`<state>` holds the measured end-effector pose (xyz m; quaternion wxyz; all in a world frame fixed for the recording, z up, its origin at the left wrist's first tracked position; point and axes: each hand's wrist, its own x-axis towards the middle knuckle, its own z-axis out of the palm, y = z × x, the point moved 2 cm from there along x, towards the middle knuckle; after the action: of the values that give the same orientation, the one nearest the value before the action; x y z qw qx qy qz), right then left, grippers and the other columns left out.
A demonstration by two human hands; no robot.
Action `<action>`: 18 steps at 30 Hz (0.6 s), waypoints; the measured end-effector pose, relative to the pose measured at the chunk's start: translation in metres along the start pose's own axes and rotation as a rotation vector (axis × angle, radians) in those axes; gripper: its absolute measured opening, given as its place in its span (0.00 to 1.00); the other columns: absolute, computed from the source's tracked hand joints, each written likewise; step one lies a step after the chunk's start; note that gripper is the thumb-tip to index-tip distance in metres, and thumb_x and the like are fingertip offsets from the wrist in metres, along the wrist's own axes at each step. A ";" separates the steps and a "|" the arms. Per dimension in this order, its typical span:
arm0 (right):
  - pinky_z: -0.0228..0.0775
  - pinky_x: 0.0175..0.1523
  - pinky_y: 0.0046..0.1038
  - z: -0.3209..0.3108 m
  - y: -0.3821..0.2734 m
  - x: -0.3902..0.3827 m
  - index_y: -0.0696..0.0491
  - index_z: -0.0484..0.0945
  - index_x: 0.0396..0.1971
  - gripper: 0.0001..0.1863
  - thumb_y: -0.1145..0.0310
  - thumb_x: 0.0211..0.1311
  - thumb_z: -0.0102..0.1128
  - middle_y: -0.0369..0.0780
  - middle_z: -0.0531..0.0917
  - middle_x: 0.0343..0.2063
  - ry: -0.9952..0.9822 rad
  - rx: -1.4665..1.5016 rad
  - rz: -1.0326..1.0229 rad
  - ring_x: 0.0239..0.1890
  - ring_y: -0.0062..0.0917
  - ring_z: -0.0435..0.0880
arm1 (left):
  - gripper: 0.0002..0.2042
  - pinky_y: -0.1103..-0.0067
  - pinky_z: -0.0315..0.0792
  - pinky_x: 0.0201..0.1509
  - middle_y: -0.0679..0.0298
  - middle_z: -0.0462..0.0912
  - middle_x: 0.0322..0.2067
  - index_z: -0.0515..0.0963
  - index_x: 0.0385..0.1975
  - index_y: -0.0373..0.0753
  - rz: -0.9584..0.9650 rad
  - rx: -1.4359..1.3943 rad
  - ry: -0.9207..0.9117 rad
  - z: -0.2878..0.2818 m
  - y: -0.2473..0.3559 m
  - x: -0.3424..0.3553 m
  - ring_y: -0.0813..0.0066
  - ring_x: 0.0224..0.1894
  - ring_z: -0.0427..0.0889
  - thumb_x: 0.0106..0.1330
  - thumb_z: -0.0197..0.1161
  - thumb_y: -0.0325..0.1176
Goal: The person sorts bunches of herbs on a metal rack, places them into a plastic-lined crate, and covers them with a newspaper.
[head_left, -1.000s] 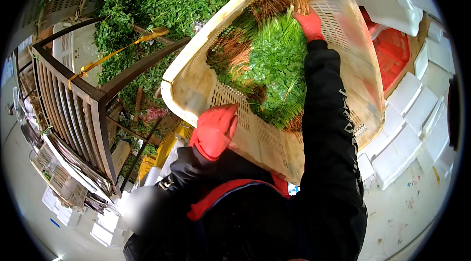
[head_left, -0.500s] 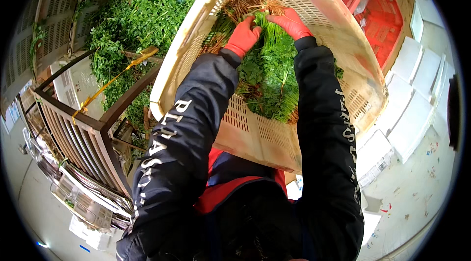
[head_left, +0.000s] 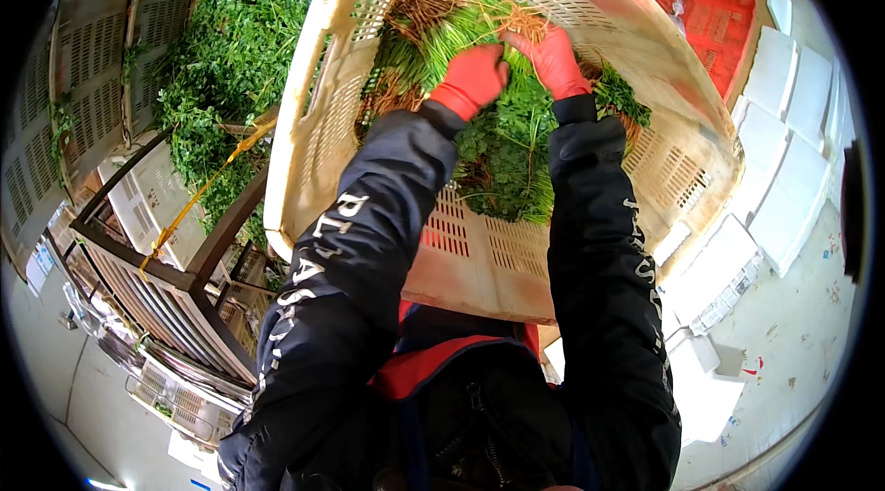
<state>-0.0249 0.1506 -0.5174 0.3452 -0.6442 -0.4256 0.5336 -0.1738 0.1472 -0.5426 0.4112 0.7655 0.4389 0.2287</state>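
A large cream-coloured plastic crate (head_left: 479, 281) with slotted walls stands in front of the person, its near edge close to the body and its far edge cut off at the top of the view. Beyond its left edge spreads a loose heap of green leafy plants (head_left: 244, 30); nearer, outside its near left corner, is a brown slatted frame (head_left: 175, 307). White box-shaped pieces (head_left: 788, 187) are stacked and spread beyond the right edge, and a red plastic crate with slotted sides (head_left: 714, 11) sits past the far right part of that edge.

Inside the cream crate, leafy green bunches with pale stems and brown roots (head_left: 512, 136) cover the middle of the floor, reaching toward the left wall, and some dark leaves lie by the right wall.

Both hands, in red gloves below black sleeves, are over the bunches toward the far edge. The left hand (head_left: 472, 78) is bent over the stems, fingers curled; whether it grips any, I cannot tell. The right hand (head_left: 550, 58) has its fingers at a root end; how firmly they close is hidden.

A thin yellow strap (head_left: 241, 148) runs from the frame toward the crate's left edge. Thin orange-brown roots (head_left: 525, 23) show just beyond the right fingertips.
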 end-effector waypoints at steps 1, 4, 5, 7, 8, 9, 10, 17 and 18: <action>0.66 0.47 0.23 0.001 -0.002 -0.001 0.58 0.76 0.45 0.20 0.64 0.53 0.65 0.34 0.81 0.38 0.023 -0.014 -0.015 0.38 0.18 0.76 | 0.09 0.69 0.72 0.37 0.47 0.78 0.30 0.76 0.35 0.34 -0.075 -0.065 0.014 -0.020 0.000 0.005 0.55 0.31 0.78 0.57 0.55 0.31; 0.66 0.46 0.23 0.001 -0.003 -0.007 0.57 0.76 0.45 0.20 0.63 0.53 0.65 0.34 0.81 0.38 0.099 0.108 0.040 0.37 0.17 0.75 | 0.09 0.81 0.72 0.40 0.56 0.82 0.34 0.77 0.37 0.33 -0.257 -0.410 0.186 -0.049 0.000 0.021 0.75 0.34 0.80 0.62 0.51 0.25; 0.66 0.46 0.22 0.000 -0.006 -0.010 0.57 0.76 0.45 0.20 0.63 0.54 0.65 0.33 0.81 0.37 0.099 0.078 0.084 0.38 0.16 0.75 | 0.10 0.84 0.71 0.45 0.64 0.82 0.36 0.76 0.41 0.32 -0.219 -0.602 0.147 -0.050 0.005 0.026 0.82 0.39 0.77 0.65 0.49 0.24; 0.67 0.46 0.21 0.002 -0.001 -0.012 0.57 0.77 0.44 0.19 0.63 0.54 0.65 0.33 0.81 0.37 0.097 0.156 0.022 0.37 0.16 0.75 | 0.10 0.84 0.69 0.47 0.63 0.81 0.38 0.75 0.42 0.31 -0.222 -0.770 0.103 -0.040 0.015 0.031 0.81 0.41 0.77 0.65 0.50 0.24; 0.67 0.46 0.21 0.004 0.002 -0.013 0.57 0.77 0.44 0.19 0.63 0.54 0.65 0.33 0.81 0.37 0.097 0.196 -0.009 0.37 0.16 0.75 | 0.11 0.84 0.69 0.48 0.62 0.81 0.39 0.75 0.43 0.30 -0.224 -0.854 0.081 -0.034 0.018 0.032 0.80 0.42 0.77 0.65 0.50 0.24; 0.68 0.43 0.21 0.009 0.004 -0.014 0.57 0.77 0.43 0.17 0.63 0.56 0.63 0.33 0.82 0.36 0.102 0.184 -0.019 0.36 0.16 0.76 | 0.12 0.82 0.67 0.52 0.61 0.79 0.44 0.74 0.47 0.32 -0.192 -0.878 0.110 -0.025 0.009 0.033 0.78 0.47 0.74 0.65 0.49 0.24; 0.69 0.43 0.21 0.010 0.008 -0.014 0.57 0.78 0.42 0.17 0.63 0.56 0.63 0.33 0.82 0.36 0.109 0.137 -0.032 0.35 0.17 0.77 | 0.13 0.81 0.67 0.52 0.61 0.79 0.45 0.73 0.48 0.33 -0.149 -0.808 0.145 -0.018 -0.003 0.036 0.77 0.48 0.74 0.65 0.49 0.24; 0.69 0.36 0.22 -0.013 0.019 -0.033 0.57 0.78 0.38 0.12 0.66 0.58 0.60 0.34 0.82 0.31 0.332 0.203 -0.217 0.31 0.17 0.78 | 0.28 0.66 0.61 0.60 0.51 0.68 0.54 0.58 0.62 0.44 0.191 0.187 0.063 0.015 -0.061 0.037 0.50 0.56 0.67 0.61 0.55 0.33; 0.68 0.34 0.20 -0.024 -0.002 -0.041 0.57 0.78 0.37 0.11 0.67 0.58 0.60 0.35 0.82 0.31 0.368 0.098 -0.092 0.29 0.16 0.77 | 0.28 0.64 0.60 0.61 0.51 0.66 0.56 0.58 0.62 0.44 0.197 0.293 0.034 0.022 -0.065 0.035 0.51 0.58 0.65 0.60 0.55 0.34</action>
<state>-0.0042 0.1141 -0.4947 0.4722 -0.6932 -0.3579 0.4104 -0.1715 0.1857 -0.6090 0.2634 0.8525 0.3972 0.2146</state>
